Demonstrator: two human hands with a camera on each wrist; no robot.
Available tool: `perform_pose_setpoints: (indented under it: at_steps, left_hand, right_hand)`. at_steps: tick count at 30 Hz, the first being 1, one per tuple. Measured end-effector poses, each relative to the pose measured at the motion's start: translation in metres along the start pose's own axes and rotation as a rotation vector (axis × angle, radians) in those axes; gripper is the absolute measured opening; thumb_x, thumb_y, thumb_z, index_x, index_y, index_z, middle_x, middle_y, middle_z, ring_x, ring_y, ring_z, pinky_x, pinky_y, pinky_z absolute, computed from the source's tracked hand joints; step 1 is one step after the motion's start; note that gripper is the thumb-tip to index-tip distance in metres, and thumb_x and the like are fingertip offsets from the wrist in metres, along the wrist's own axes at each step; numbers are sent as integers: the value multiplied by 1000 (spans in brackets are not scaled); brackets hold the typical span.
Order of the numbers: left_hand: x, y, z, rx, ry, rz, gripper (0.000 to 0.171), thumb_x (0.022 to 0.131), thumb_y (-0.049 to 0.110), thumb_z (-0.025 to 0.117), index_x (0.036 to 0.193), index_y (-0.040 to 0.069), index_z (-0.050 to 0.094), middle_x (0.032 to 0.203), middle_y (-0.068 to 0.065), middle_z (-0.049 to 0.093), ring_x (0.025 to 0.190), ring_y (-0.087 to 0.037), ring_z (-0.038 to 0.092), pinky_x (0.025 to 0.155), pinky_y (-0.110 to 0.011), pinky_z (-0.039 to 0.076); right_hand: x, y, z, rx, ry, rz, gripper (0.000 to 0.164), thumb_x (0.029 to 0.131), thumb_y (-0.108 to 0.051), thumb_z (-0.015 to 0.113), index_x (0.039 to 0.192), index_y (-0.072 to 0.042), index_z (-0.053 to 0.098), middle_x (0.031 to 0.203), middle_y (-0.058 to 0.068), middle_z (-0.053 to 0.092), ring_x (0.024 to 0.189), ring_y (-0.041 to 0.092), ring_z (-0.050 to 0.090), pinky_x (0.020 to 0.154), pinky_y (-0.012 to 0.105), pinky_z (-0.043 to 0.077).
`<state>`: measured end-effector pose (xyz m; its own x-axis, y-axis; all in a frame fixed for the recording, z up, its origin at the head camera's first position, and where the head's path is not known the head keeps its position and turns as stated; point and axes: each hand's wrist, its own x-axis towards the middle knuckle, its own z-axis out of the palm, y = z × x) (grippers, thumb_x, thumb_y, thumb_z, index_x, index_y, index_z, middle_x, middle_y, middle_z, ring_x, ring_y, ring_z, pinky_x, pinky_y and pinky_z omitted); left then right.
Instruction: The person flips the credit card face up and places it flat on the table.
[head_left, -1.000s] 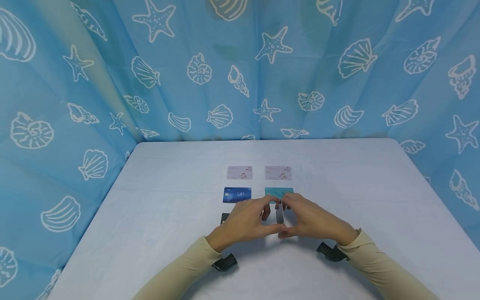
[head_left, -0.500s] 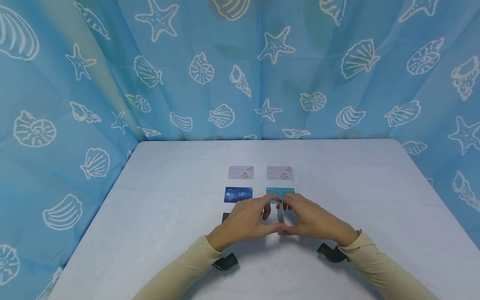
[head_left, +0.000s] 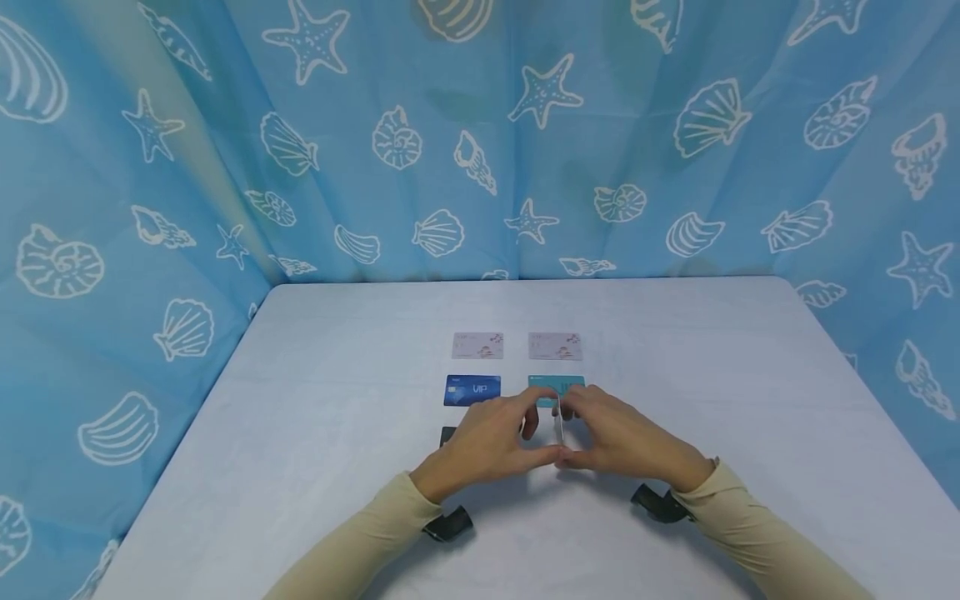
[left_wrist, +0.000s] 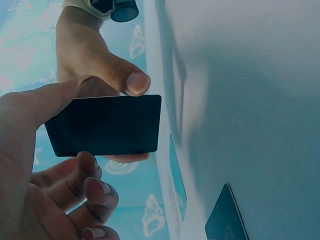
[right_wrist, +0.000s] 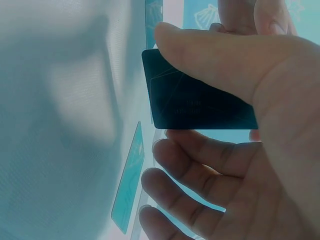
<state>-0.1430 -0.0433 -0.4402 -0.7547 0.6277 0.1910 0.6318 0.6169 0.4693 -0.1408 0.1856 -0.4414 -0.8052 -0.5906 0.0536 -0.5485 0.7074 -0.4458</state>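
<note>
Both hands meet over the table, holding one dark card between them. It stands upright, almost edge-on in the head view. My left hand grips it by opposite edges, thumb on one and fingertips on the other. From the other side my right hand pinches the same card, its thumb along the near edge and fingers at the far one. In the right wrist view the card's face shows thin lines and faint print. A teal card lies just beyond the hands, partly covered by them. Another dark card is mostly hidden behind my left hand.
On the white table a blue VIP card lies left of the teal one. Farther back are two pale pink cards, one left and one right. A blue shell-patterned curtain hangs behind the table.
The held card has turned slightly and looks narrower and lighter from above. Both hands keep nearly the same place and grip. The cards on the table have not moved.
</note>
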Motion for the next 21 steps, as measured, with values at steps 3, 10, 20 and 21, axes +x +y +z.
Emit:
perform_pose_setpoints:
  at_steps: [3, 10, 20, 21]
  left_hand:
    - [0, 0, -1, -12, 2, 6, 68, 91, 58, 72, 143, 19, 54, 81, 8, 64, 59, -1, 45, 53, -16, 34]
    - [-1, 1, -2, -18, 9, 18, 67, 90, 59, 72, 143, 20, 55, 79, 10, 62, 59, -1, 45, 52, -16, 35]
    - [0, 1, -5, -18, 0, 6, 67, 91, 59, 71, 142, 20, 56, 80, 10, 62, 61, -1, 47, 53, -16, 36]
    - [1, 1, -5, -19, 3, 8, 66, 91, 59, 71, 142, 20, 56, 80, 11, 62, 60, -1, 47, 53, -16, 36]
  right_hand:
    - [0, 0, -1, -8, -2, -7, 53, 81, -42, 88, 119, -13, 65, 114, -1, 66, 106, 19, 60, 87, 39, 53]
    - [0, -2, 0, -14, -9, 14, 54, 80, -41, 89, 120, -14, 65, 116, -2, 66, 108, 18, 61, 90, 40, 54]
    - [-1, -1, -2, -24, -25, 24, 53, 80, -39, 89, 121, -15, 66, 118, -2, 67, 108, 18, 60, 90, 40, 54]
    - [-1, -1, -2, -26, -25, 20, 53, 80, -39, 89, 121, -14, 66, 118, -1, 67, 108, 18, 61, 89, 40, 54]
